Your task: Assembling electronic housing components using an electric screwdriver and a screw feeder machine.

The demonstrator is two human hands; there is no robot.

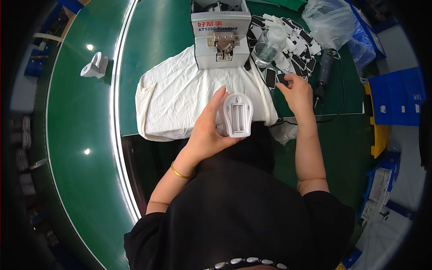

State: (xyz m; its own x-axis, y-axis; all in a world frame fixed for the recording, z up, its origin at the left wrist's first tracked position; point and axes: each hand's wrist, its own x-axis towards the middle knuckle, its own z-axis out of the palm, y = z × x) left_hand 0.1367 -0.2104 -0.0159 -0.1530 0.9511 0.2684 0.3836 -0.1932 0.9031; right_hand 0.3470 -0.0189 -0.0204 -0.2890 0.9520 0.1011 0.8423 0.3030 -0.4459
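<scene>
My left hand is wrapped round a white plastic housing, with its fingers behind and the thumb along the upper left edge. The housing is rounded at the far end, and a long open compartment like a battery bay faces up. Farther right, my right hand reaches to the near edge of a pile of small white parts, some with black faces. Its thumb and forefinger pinch one small black-faced plate, partly hidden by the fingers. A similar plate lies just left of it.
A grey machine stands beyond a white cloth. A clear bottle leans among the parts. An electric screwdriver with a cord lies right of them, below clear plastic bags. Another white housing sits on the left green surface.
</scene>
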